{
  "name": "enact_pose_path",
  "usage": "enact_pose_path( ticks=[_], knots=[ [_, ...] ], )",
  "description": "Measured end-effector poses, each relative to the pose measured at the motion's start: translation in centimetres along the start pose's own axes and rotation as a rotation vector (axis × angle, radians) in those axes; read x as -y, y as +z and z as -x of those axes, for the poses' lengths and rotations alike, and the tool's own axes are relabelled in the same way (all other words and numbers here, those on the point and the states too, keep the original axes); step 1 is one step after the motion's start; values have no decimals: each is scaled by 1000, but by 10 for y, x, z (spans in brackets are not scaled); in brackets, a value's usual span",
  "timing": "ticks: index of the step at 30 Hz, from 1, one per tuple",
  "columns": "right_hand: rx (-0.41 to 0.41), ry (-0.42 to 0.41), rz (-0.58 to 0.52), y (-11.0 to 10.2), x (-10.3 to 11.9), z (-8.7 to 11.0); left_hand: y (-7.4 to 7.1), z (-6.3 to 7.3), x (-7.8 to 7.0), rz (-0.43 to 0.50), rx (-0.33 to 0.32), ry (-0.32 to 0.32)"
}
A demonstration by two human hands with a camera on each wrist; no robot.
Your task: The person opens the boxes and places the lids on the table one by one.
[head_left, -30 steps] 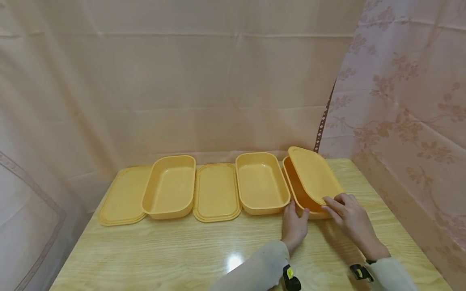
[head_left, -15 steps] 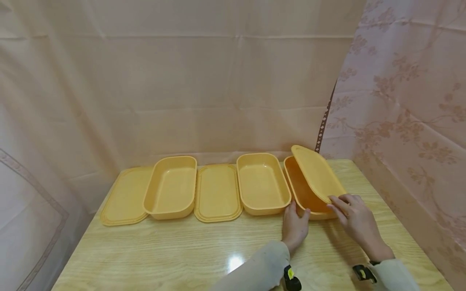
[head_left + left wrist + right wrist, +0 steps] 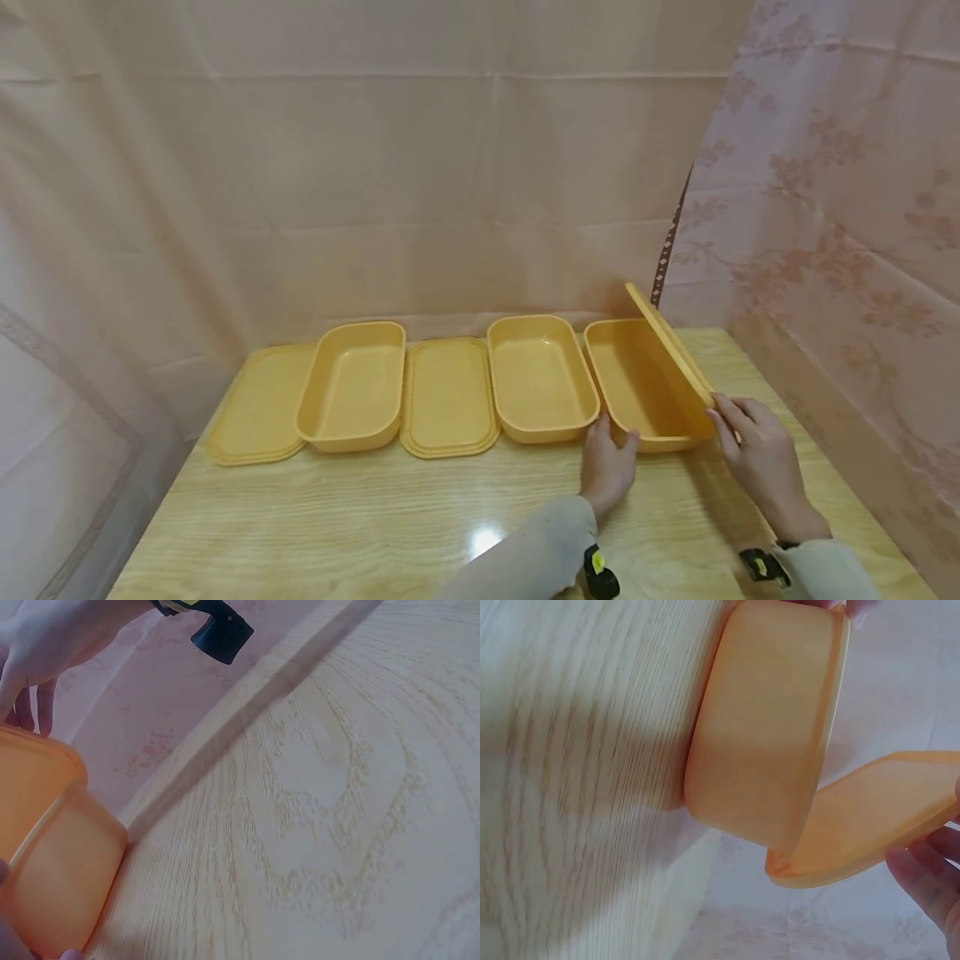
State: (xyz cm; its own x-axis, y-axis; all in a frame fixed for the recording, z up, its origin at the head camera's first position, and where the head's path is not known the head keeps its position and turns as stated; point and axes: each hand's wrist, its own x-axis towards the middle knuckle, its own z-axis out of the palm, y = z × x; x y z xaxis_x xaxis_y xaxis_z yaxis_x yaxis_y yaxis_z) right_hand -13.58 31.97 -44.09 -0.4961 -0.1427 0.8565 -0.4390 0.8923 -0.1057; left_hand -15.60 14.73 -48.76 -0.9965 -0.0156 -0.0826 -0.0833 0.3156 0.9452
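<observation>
My right hand (image 3: 761, 454) pinches the near edge of a yellow plastic lid (image 3: 673, 348) between thumb and fingers. The lid stands steeply tilted over the right side of a yellow food container (image 3: 663, 445), one edge down at that container's rim in the right wrist view. My left hand (image 3: 609, 467) grips the container's near left corner, thumb at the front wall and fingers at the left side. Inside, the container's visible part holds nothing. Left fingertips (image 3: 73, 955) barely show at the bottom of the left wrist view.
Left of this container stand a second yellow container (image 3: 543, 435) and a third (image 3: 352, 445). Between those two lies a flat lid (image 3: 450, 400), and another lid (image 3: 262, 404) lies at the far left. Curtains (image 3: 480, 167) hang behind the wooden table (image 3: 360, 525) and on both sides.
My right hand has moved right, swinging the lid from a shallow slant over the container to nearly on edge, so more of the inside shows. The left hand stays at the corner.
</observation>
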Motion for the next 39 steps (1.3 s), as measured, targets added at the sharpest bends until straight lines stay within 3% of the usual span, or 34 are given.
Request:
enact_pose_path(
  ticks=[25,39],
  knots=[
    [-70,135,-12,-4,-4,3,-1,-1,1,-1,28,-21],
    [-145,342,-76,-9,-8,3,-1,-1,3,-5,41,-26]
  ],
)
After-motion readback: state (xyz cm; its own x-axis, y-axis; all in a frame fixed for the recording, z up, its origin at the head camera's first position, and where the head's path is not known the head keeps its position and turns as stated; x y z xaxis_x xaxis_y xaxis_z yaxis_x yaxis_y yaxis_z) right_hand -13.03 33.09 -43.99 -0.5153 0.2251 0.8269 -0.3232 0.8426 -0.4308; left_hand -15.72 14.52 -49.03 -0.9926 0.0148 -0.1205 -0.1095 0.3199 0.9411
